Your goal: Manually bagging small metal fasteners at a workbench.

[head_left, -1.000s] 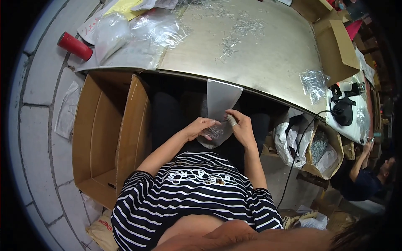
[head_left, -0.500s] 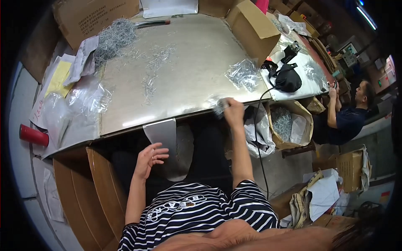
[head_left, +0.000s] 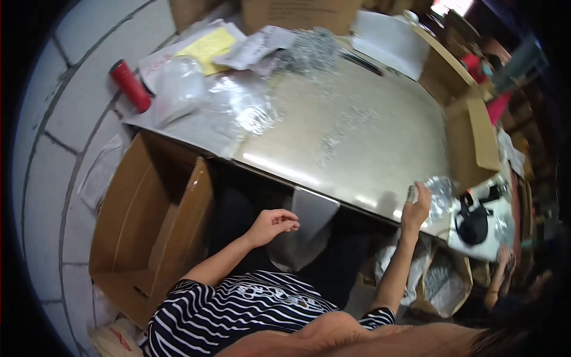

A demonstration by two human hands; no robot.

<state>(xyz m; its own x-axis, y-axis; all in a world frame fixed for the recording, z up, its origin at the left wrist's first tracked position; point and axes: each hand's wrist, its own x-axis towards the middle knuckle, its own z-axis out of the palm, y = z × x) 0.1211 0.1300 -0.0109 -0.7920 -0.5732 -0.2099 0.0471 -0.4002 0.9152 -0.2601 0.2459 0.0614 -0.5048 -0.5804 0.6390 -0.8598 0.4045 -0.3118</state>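
Seated at metal table [head_left: 357, 137], striped shirt, head cam looking down.

R hand [head_left: 416, 205] stretched out to table's right near edge, fingers curled together round small clear bag [head_left: 411, 193]; bag partly hidden by fingers, contents can't tell. Touching/just beside crumpled clear plastic [head_left: 441, 193] at same edge.

L hand [head_left: 272, 225] over lap below table edge, fingers loosely curled inward, thumb near fingertips, nothing clearly clamped. Just beside translucent plastic sheet [head_left: 309, 226] hanging down from table edge over lap; touching or not, can't tell.

Rest:
- loose small metal parts [head_left: 309, 50] heaped at far side of table, more scattered across middle.
- pile of clear plastic bags [head_left: 238, 107] on left part of table, yellow paper [head_left: 211, 44] and white sheets beyond it.
- red cylinder [head_left: 131, 86] at table's left end.
- open cardboard box [head_left: 148, 226] on floor left of knees, well apart from L hand.
- smaller cardboard box [head_left: 476, 137] at table's right end.
- black tool [head_left: 473, 217] on white surface right of R hand, near.
- another person's hand [head_left: 504, 256] low at far right, apart from both hands.
- bag of metal parts [head_left: 440, 279] below table, right of legs.
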